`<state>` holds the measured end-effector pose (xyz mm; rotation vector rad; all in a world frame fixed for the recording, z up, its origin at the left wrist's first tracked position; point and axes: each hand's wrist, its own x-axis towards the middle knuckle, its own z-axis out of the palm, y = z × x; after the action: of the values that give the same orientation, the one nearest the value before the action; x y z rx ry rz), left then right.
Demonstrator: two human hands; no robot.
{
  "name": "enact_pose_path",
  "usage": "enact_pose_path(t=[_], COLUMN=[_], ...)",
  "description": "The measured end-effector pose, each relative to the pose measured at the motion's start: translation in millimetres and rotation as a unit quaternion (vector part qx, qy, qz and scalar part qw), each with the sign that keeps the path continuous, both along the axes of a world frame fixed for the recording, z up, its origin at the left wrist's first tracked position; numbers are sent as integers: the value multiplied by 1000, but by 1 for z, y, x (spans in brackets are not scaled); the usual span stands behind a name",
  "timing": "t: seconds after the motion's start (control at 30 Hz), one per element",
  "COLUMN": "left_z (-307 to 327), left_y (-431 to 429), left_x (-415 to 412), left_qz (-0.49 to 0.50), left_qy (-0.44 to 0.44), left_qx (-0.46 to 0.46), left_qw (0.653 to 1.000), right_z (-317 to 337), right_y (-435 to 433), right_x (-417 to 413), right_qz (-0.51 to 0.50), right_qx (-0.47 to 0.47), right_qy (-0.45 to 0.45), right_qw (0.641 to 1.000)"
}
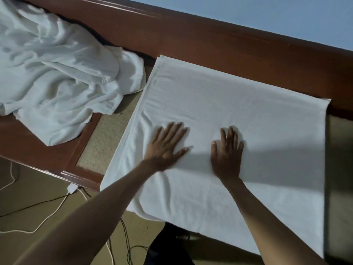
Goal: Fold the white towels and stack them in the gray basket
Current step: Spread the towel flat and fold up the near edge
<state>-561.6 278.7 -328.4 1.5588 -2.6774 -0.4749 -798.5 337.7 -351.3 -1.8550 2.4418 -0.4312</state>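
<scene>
1 flat towel [238, 104], 1 crumpled heap [53, 73] whose towel count cannot be told, 2 in all of left hand [166, 148] and right hand [227, 152], 1 white plug [72, 188].

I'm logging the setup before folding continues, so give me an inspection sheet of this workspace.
Surface: brown wooden frame with beige inset panel.
Job's things: white towel spread flat, near edge overhanging; crumpled pile of white towels at left; gray basket not seen.
Clutter: nothing seen.
Hands: left hand and right hand press flat on the towel.
Cables: white and black cables, white plug on floor.
Surroundings: blue wall.
</scene>
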Motion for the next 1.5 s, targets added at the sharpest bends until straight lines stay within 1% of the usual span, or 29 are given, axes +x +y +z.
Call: enact_pose_path(t=[0.1, 0.17, 0.2, 0.27, 0.33, 0.4, 0.47, 0.53, 0.63, 0.73, 0.8, 0.87, 0.9, 0.93, 1.0, 1.07, 1.13, 1.2, 1.27, 1.33, 1.43, 1.5], left_z=[0, -1, 0, 5, 18, 28, 30, 27, 25, 31, 35, 43, 47, 50, 53, 54, 59, 69, 76, 75, 69, 66], left_y=[-31, -42, -45, -38, -13, 16, 42, 60, 70, 66, 59, 49, 46, 43, 41, 43, 44, 46, 53, 64, 78, 85], left_x=[16, 23, 25, 32, 47, 70, 97, 116, 129, 132, 136, 147, 154, 162, 174, 177, 175, 176, 185, 201, 224, 232], left_qz=[56, 75, 81, 117, 180, 236, 297, 336, 338, 334, 329, 356, 375, 393, 411, 402, 395, 369, 314, 273, 272, 276], left_qy=[-6, -5, 5, 62, 138, 169, 157, 122, 54, 22, 52, 136, 172, 188, 181, 165, 174, 179, 171, 197, 259, 272], left_qx=[0, 10, 18, 22, -31, -98, -98, -58, -12, 37, 85, 146, 163, 168, 175, 185, 205, 264, 345, 389, 366, 336], left_qw=[998, 997, 997, 991, 973, 952, 937, 932, 939, 942, 939, 913, 896, 884, 876, 882, 878, 873, 868, 857, 851, 859], right_z=[4, 5, 4, 5, 4, 4, 3, 2, 2, 5, 8, 12, 12, 12, 10, 8, 6, 6, 8, 10, 15, 17], right_y=[18, 25, 28, 36, 47, 57, 65, 70, 72, 71, 73, 77, 80, 83, 89, 92, 94, 94, 94, 94, 93, 94], right_x=[-4, -4, -2, 5, 16, 28, 43, 56, 81, 104, 117, 127, 130, 132, 134, 133, 132, 133, 135, 137, 139, 138], right_qz=[12, 3, -4, -21, -38, -58, -72, -82, -102, -135, -149, -149, -147, -144, -135, -130, -122, -122, -126, -131, -137, -138], right_qx=[25, 33, 36, 29, 4, -17, -26, -18, 2, 21, 39, 55, 58, 60, 59, 55, 50, 45, 41, 37, 35, 23], right_qy=[-12, -18, -20, -25, -27, -28, -27, -34, -25, -30, -44, -54, -54, -52, -43, -31, -16, -10, -5, -4, -8, -12], right_qw=[1000, 999, 999, 999, 999, 998, 997, 996, 994, 990, 987, 986, 986, 986, 988, 990, 991, 991, 991, 991, 990, 990])
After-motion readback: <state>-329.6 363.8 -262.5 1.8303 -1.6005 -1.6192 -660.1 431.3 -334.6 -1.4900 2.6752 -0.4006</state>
